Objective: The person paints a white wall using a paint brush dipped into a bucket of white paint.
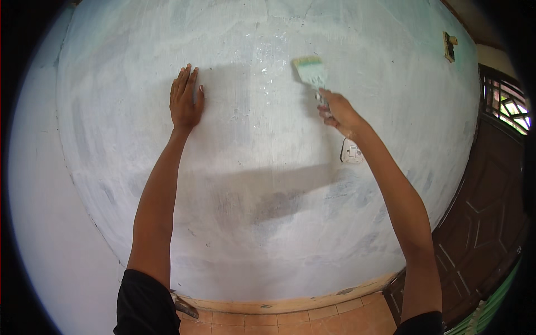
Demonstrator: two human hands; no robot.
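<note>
My left hand (185,101) rests on the pale, patchily painted wall (240,134), palm down with fingers straight and pointing up. My right hand (339,113) grips the handle of a wide paintbrush (310,71) with white-coated, yellowish-tipped bristles, held up against the wall at upper centre right. Its shadow falls on the wall beside it. Just below my right wrist is a white wall switch or socket (351,151), partly behind my forearm.
A small dark fixture (449,46) is high on the wall at right. Beside the wall stand a brown panelled door (477,223) and a grilled window (505,105). An orange tiled floor (279,326) shows below; green fabric or strands (491,301) lie at lower right.
</note>
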